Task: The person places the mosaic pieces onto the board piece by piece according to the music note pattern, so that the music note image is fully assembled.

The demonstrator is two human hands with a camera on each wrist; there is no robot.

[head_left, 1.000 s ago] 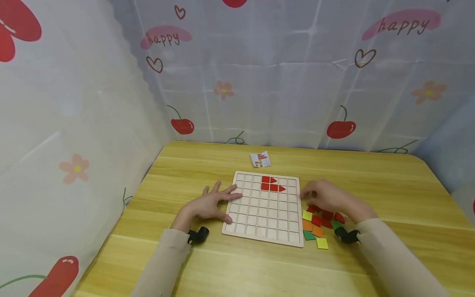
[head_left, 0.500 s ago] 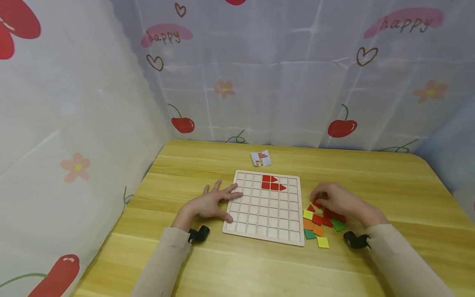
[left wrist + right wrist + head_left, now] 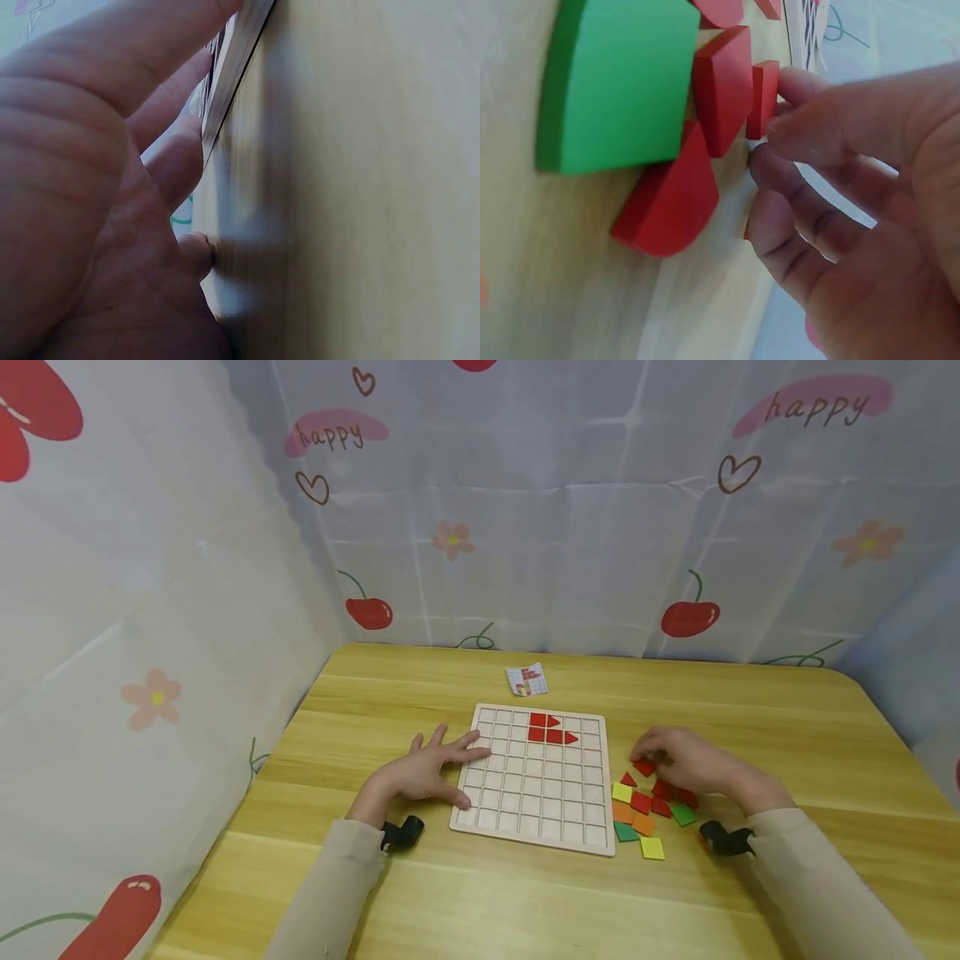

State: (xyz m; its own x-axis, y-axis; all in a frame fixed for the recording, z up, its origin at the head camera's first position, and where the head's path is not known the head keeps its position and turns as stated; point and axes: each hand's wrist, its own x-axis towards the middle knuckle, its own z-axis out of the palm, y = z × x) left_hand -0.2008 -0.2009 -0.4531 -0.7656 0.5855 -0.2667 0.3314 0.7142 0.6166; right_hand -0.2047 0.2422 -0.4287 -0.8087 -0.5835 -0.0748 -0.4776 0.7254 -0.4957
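My left hand (image 3: 426,772) rests with fingers spread on the left edge of a wooden grid board (image 3: 525,837). Several red tiles, squares and triangles such as this red square (image 3: 537,720), sit in the board's upper cells. Right of the board, my right hand (image 3: 690,762) curls over a loose pile, thumb and forefinger pinching a red tile (image 3: 763,101). The same red tile (image 3: 643,767) shows just under the fingertips in the head view. Close by in the right wrist view lie a green tile (image 3: 622,86) and a red round-edged tile (image 3: 671,199).
Loose yellow tiles (image 3: 652,848), orange tiles (image 3: 642,824), green tiles (image 3: 626,832) and red tiles (image 3: 641,802) lie along the board's right side. A small printed pattern card (image 3: 527,680) lies behind the board. A patterned curtain (image 3: 570,568) borders the table's back.
My right hand has moved right, away from the board's edge, to the back of the pile. A red tile now shows under its fingertips. My left hand has stayed in place.
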